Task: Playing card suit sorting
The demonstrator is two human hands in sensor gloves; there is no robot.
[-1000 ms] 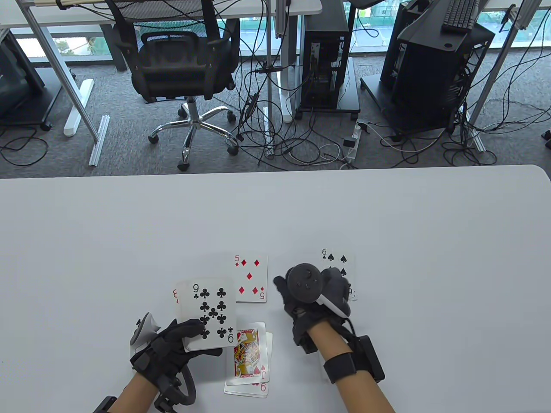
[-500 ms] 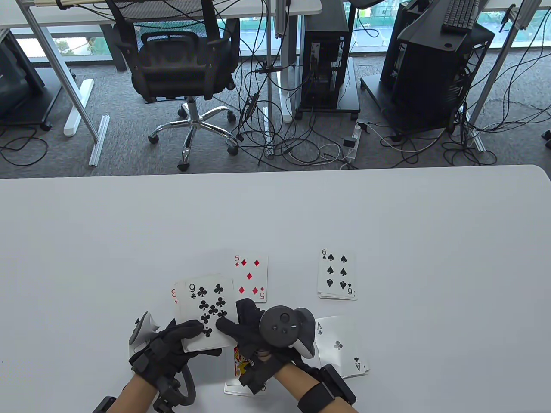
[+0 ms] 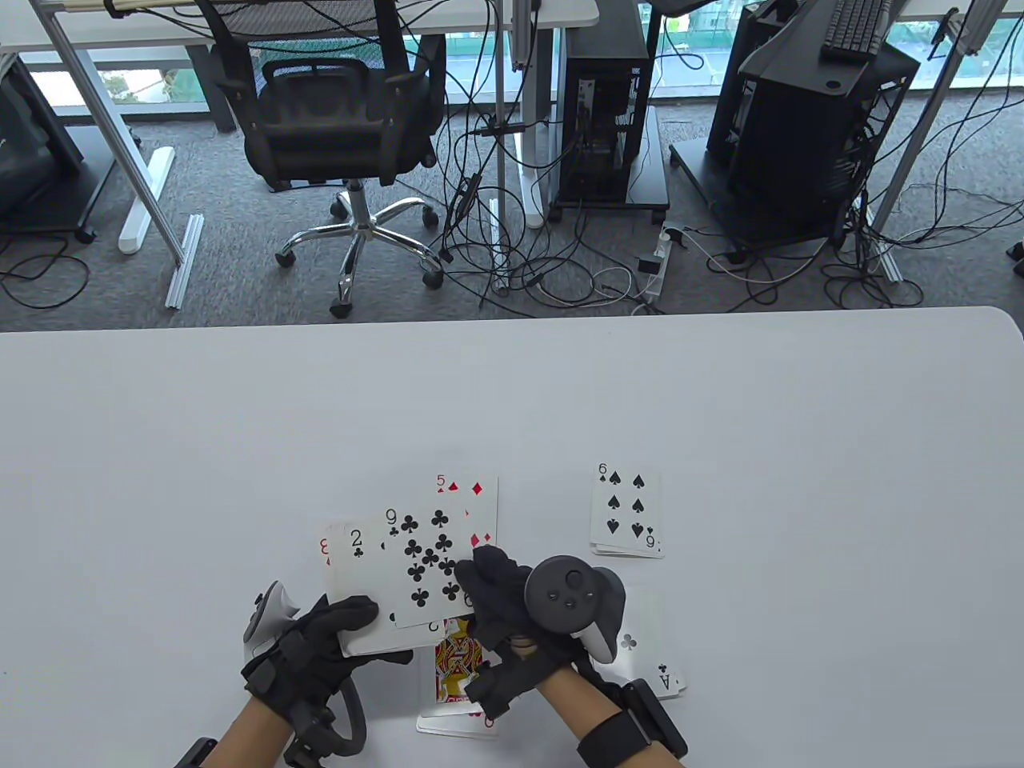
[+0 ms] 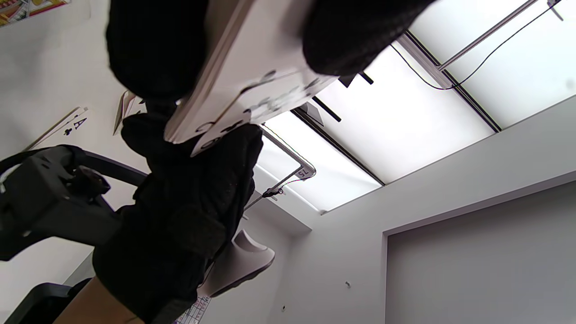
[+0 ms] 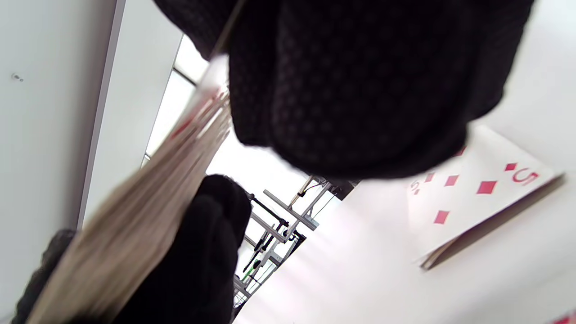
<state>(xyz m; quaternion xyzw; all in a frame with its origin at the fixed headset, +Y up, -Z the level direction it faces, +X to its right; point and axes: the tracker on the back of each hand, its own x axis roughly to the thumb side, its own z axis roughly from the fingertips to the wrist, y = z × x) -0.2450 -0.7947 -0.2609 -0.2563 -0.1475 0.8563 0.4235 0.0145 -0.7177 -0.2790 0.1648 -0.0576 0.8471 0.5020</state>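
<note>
My left hand (image 3: 320,640) grips a face-up deck (image 3: 360,588) near the table's front; a two of clubs (image 3: 357,542) shows on top. My right hand (image 3: 492,588) pinches the nine of clubs (image 3: 424,560) at its right edge and holds it slid half off the deck to the right. The left wrist view shows the deck's edge (image 4: 234,90) between my gloved fingers. Sorted cards lie face up on the table: a five of diamonds (image 3: 480,496), a six of spades pile (image 3: 626,512), an ace of clubs pile (image 3: 652,660) and a jack of hearts pile (image 3: 452,672).
The white table's (image 3: 720,384) far edge runs across the middle of the view. Beyond it stand an office chair (image 3: 336,120), computer towers (image 3: 608,104) and floor cables. The five of diamonds also shows in the right wrist view (image 5: 477,198).
My right hand came from the spades pile to the deck, took the nine of clubs and slid it right, uncovering the two of clubs. The left hand stayed put.
</note>
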